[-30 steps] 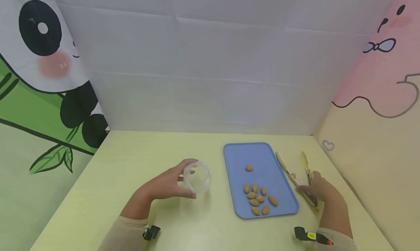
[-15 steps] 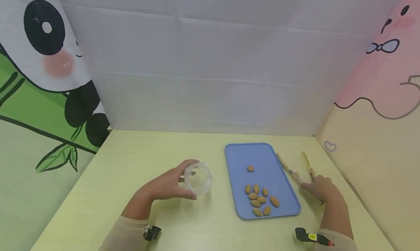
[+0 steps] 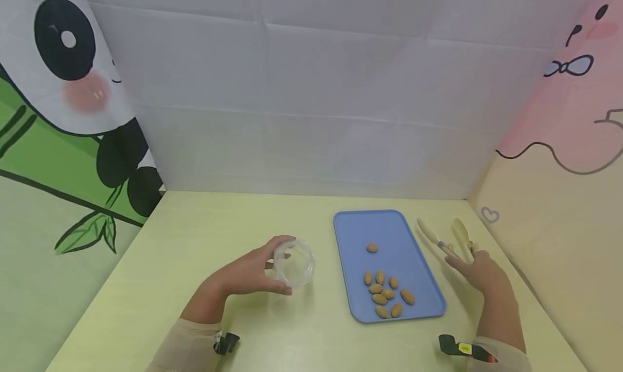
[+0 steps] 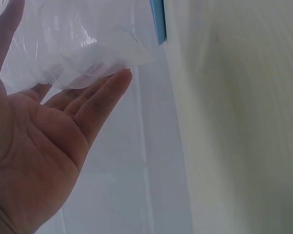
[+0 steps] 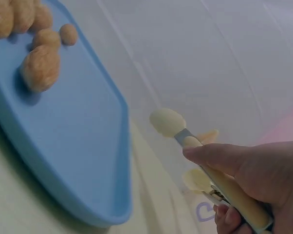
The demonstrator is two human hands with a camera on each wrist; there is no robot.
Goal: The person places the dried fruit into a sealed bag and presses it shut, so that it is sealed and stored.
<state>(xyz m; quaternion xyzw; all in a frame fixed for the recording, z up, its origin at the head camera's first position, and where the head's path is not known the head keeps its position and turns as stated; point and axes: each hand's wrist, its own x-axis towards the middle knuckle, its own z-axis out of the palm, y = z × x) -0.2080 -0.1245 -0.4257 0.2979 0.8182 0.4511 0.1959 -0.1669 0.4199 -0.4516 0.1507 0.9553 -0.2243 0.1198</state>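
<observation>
My left hand [image 3: 250, 269] holds a clear plastic cup [image 3: 307, 272] left of the blue tray, fingers and thumb curved around its sides. The left wrist view shows the clear cup [image 4: 88, 53] above the palm. To the tray's right, my right hand [image 3: 483, 274] grips a pair of cream-coloured tongs [image 3: 430, 234], their two tips spread and pointing away. In the right wrist view the thumb lies along one arm of the tongs [image 5: 229, 187], and fingers curl at the other side. Several brown oval nuts [image 3: 379, 299] lie on the blue tray [image 3: 360, 226].
Most nuts cluster at the tray's near end, while a single nut [image 3: 372, 248] lies farther back. A pale yellow table [image 3: 204, 215] carries everything. A white sheet [image 3: 311, 118] hangs behind, and printed cartoon panels [image 3: 559, 199] stand at both sides.
My right hand has taken the tongs into its grip and raised them off the table; their tips have shifted slightly right. The left hand and cup have stayed nearly in place.
</observation>
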